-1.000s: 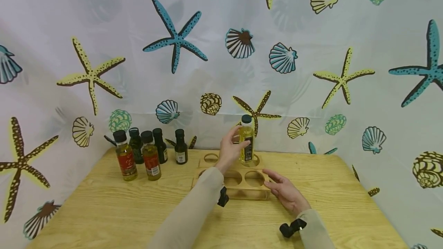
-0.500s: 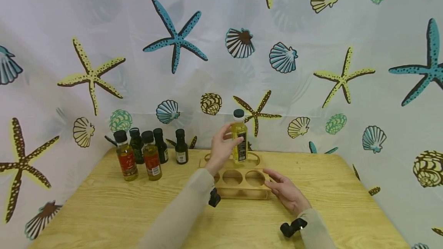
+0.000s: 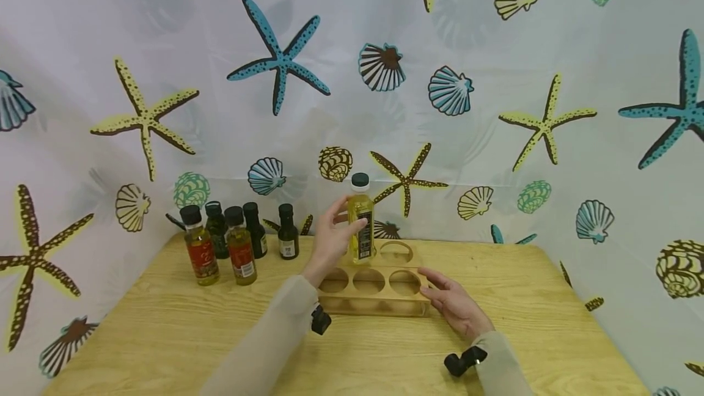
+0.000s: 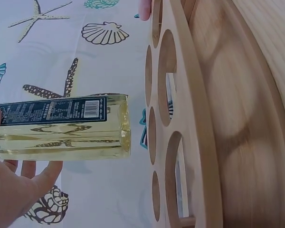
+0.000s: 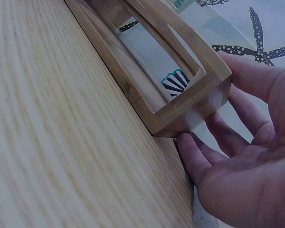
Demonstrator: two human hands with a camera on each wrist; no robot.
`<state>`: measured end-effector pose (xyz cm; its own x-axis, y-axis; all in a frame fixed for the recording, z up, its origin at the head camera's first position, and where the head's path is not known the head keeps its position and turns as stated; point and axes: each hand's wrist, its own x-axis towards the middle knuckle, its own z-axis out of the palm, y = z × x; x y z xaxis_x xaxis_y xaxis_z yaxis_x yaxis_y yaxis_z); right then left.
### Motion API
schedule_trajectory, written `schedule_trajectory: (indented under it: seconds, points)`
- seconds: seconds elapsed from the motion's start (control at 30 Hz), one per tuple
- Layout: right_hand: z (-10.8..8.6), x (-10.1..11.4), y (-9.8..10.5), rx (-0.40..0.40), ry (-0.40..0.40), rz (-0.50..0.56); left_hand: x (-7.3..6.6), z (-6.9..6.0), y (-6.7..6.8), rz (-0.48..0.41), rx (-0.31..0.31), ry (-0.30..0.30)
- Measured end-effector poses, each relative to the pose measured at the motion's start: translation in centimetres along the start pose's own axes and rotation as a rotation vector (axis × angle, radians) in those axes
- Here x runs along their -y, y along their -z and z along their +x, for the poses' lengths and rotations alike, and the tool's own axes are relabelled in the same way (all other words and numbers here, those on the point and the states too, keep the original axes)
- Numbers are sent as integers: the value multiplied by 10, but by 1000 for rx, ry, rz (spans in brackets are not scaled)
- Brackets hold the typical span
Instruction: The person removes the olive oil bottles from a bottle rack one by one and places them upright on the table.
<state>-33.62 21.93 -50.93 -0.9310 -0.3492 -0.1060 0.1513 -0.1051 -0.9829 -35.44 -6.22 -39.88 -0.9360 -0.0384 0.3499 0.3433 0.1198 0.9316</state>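
Note:
My left hand [image 3: 329, 240] grips a clear bottle of yellow oil [image 3: 360, 203] with a dark green cap and dark label. The bottle is upright above the back row of a two-tier wooden bottle rack [image 3: 374, 306]. In the left wrist view, a gap shows between the bottle's base [image 4: 125, 128] and the rack [image 4: 199, 118]. My right hand [image 3: 455, 309] holds the rack's right end. The right wrist view shows its digits touching the upper and lower edges of the end piece [image 5: 194, 109]. The bottle hides part of the back row's holes.
On the table's left stand two oil bottles with red labels [image 3: 203, 260] [image 3: 242, 255] and several dark bottles [image 3: 287, 234] behind and beside them. A shell-and-starfish curtain [image 3: 352, 109] hangs behind the wooden table [image 3: 528, 316].
My left hand has carried the oil bottle leftward over the rack's back row, from its right hole toward the middle. My right hand has stayed at the rack's end.

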Motion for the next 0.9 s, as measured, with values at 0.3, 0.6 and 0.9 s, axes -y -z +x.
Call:
schedule_trajectory:
  seconds: [0.3, 0.6, 0.9]
  points:
    - [3, -1, -2, -3, 14, -14, -5, -7, 21, 37, -14, 2]
    - [3, -2, 0, -3, 3, -9, 0, -13, 31, 98, -34, 13]
    - [2, -1, 2, 4, -1, -6, 1, -14, 52, 127, -81, 41]
